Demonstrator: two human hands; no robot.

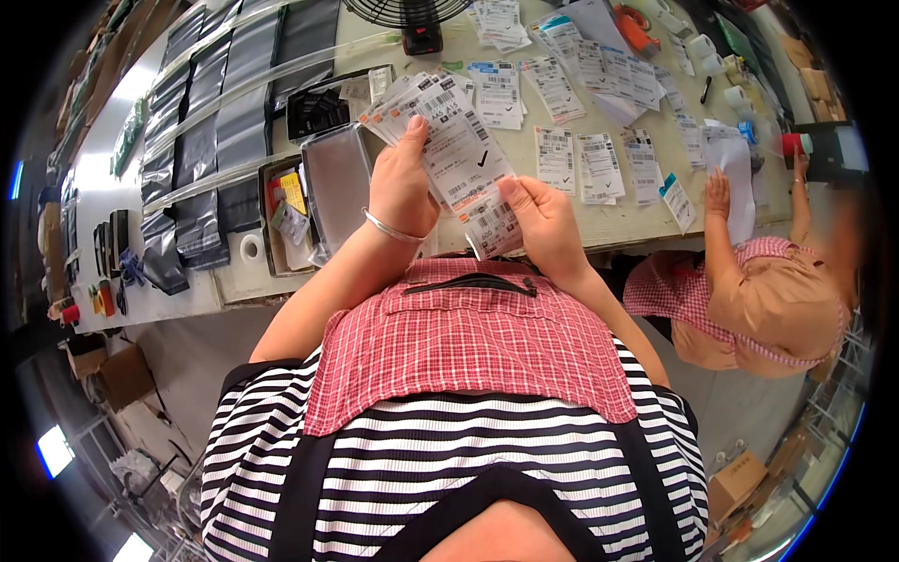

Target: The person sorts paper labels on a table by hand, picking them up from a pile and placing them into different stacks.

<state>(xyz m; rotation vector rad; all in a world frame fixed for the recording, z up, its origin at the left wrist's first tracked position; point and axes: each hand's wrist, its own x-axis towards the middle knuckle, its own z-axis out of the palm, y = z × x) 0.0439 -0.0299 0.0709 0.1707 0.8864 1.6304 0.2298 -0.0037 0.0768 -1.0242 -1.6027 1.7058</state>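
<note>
My left hand (405,183) is closed around a fanned stack of printed shipping labels (451,131), its thumb lying on top. White slips with barcodes and a black check mark show on the front one. Lower down, my right hand (548,225) pinches the bottom part of the labels between thumb and fingers; the end of the strip hangs bent there. Both hands are above the table's front edge, just ahead of my red checked apron. On the table (524,150) beyond them lie several label piles (554,159), many with check marks.
Grey plastic mailing bags (248,103) lie in rows at the left, beside a clear plastic tray (337,187) and a box of small items (281,214). A black fan (409,11) stands at the far edge. At the right, a co-worker (768,300) handles white paper (729,178).
</note>
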